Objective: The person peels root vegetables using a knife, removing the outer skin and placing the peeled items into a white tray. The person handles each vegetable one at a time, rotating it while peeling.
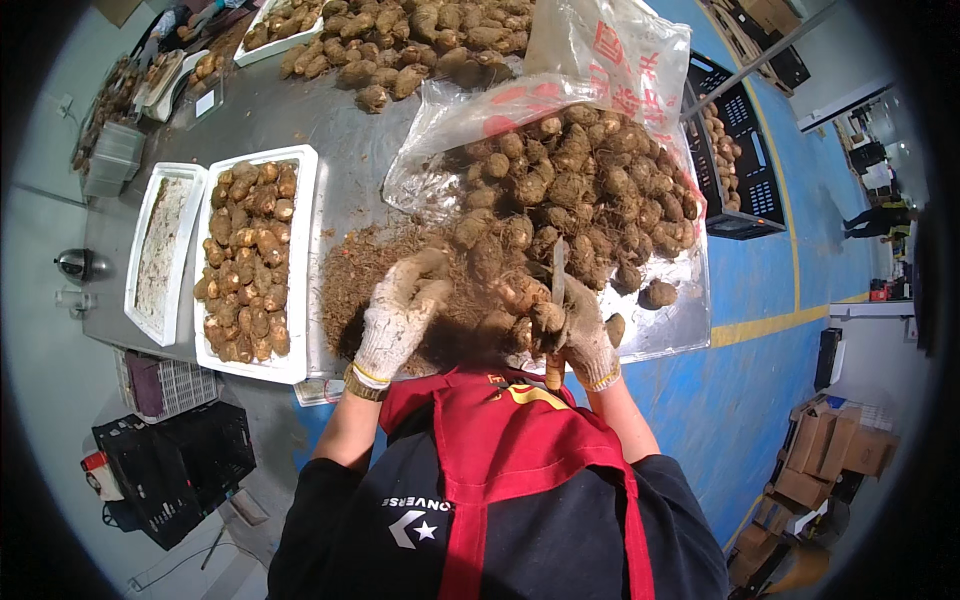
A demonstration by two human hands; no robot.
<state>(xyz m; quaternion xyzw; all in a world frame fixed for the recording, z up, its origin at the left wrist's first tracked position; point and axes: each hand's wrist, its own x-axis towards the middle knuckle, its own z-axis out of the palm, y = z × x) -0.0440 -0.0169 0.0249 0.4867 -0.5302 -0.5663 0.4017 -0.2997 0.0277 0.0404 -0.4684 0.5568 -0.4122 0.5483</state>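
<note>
My right hand, in a soiled knit glove, grips a knife. Its blade points away from me and its wooden handle sticks out below the palm. A taro corm lies against the fingers of that hand; whether it is held too is unclear. My gloved left hand hovers at a heap of brown root trimmings and soil, thumb apart from the fingers, with nothing visible between them. Between both hands lie several partly trimmed corms. Beyond them a big pile of hairy taro corms spills from a clear plastic sack.
Left on the metal table stand a white foam box of trimmed corms and a foam lid. More taro lies at the far side. A black crate stands right of the table. Black crates sit lower left.
</note>
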